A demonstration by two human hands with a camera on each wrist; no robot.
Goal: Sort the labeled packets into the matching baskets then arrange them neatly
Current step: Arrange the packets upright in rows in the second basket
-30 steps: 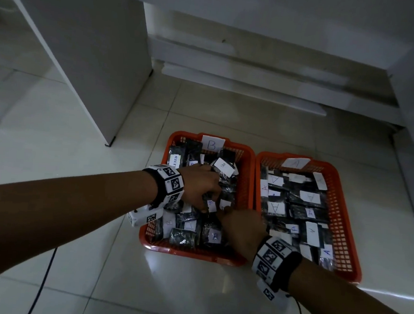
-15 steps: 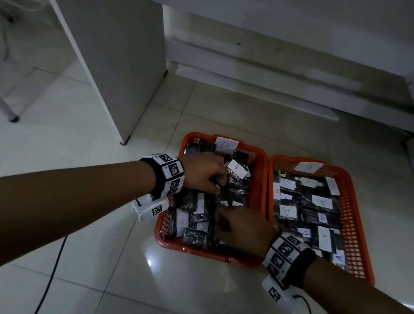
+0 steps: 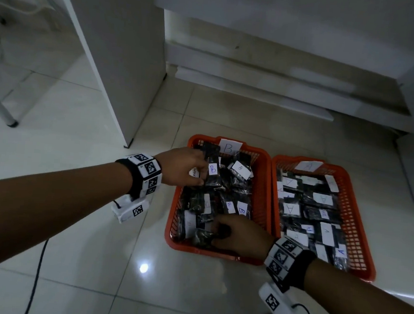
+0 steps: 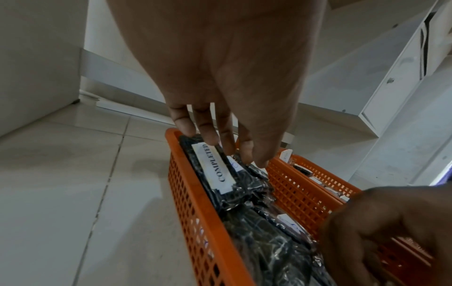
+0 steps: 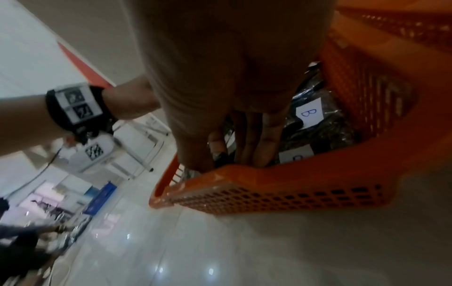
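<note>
The tiled floor [image 3: 89, 259] carries everything here. On it stand two orange baskets touching side by side, and the basket marked B [image 3: 263, 186] serves as the landmark; its paper tag B [image 3: 229, 148] stands at the far rim. Directly right of it, wall against wall, sits the basket marked A [image 3: 365, 243], filled with dark packets bearing white A labels [image 3: 322, 198]. Beyond the B basket and to its left rises a white cabinet panel [image 3: 115, 50]; a low white ledge [image 3: 255, 91] runs along the wall behind both baskets.

Inside the B basket lie dark plastic packets with white B labels [image 3: 240, 169], overlapping rather than in rows. The left hand [image 3: 183, 167] reaches over the basket's far left corner. Its fingers point down onto a packet labeled B [image 3: 213, 169] and a neighbouring packet with a strip reading COMPLETED [image 4: 215, 168]; the fingers [image 4: 208, 133] touch the packets' upper ends with the thumb beside them, and whether they actually pinch one I cannot tell. The right hand [image 3: 239, 233] is at the basket's near edge, its fingers curled down among the packets there around a crumpled dark packet [image 3: 204, 236]. From the right wrist view those fingers [image 5: 266, 143] dip just inside the near rim, beside more B labels.

Both wrists wear bands with black-and-white markers [image 3: 147, 174].
</note>
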